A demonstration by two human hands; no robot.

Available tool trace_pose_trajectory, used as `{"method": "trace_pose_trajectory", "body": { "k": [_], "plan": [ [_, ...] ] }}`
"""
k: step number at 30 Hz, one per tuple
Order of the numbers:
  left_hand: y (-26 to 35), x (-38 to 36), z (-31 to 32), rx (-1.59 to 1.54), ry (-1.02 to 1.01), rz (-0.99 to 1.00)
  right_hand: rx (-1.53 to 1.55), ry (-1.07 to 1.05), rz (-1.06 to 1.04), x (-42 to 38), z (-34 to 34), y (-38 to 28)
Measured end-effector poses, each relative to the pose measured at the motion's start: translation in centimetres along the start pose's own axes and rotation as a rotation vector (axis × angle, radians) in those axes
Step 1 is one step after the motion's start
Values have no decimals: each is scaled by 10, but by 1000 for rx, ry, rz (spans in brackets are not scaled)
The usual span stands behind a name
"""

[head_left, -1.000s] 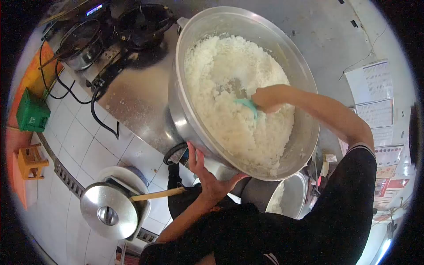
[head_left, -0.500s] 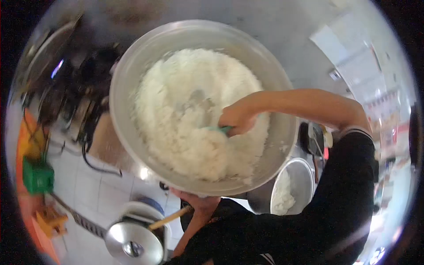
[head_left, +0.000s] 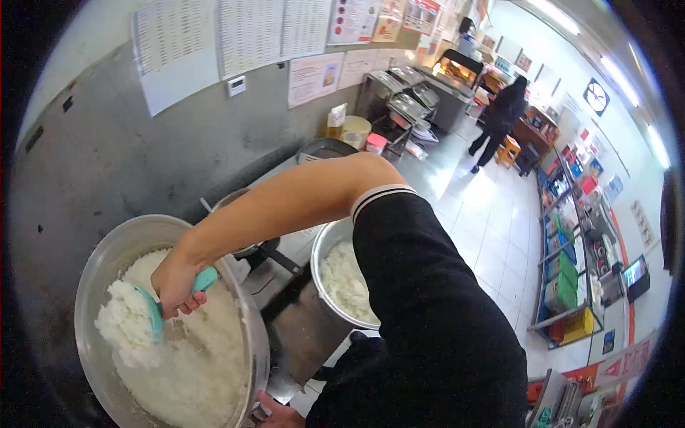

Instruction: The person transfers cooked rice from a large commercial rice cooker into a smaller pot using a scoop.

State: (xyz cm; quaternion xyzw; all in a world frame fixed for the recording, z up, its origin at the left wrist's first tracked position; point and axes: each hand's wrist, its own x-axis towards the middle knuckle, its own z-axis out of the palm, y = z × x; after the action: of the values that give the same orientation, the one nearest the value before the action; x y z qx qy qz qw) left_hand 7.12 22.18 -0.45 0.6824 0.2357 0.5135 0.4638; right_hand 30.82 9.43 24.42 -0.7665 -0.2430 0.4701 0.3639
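Gripping the teal scoop (head_left: 205, 279) with my right hand (head_left: 177, 285) curled round it, rice (head_left: 125, 321) heaped on, over the big pot (head_left: 258, 349). Left hand (head_left: 280, 414) at that pot's side, partly cut off, can't tell how open. Smaller pot (head_left: 334, 239) right of my right hand.

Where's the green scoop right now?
In the head view, the green scoop is at the lower left, heaped with rice, in the right hand over the big metal pot.
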Motion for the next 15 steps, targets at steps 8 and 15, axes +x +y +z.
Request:
{"method": "trace_pose_trajectory", "body": {
  "k": [8, 15],
  "plan": [
    [0, 11, 17, 85, -59, 96, 379, 216, -203, -179, 45, 37],
    [-1, 7, -11, 346, -107, 209, -168, 1221, 34, -286, 163, 195]
  ]
}}
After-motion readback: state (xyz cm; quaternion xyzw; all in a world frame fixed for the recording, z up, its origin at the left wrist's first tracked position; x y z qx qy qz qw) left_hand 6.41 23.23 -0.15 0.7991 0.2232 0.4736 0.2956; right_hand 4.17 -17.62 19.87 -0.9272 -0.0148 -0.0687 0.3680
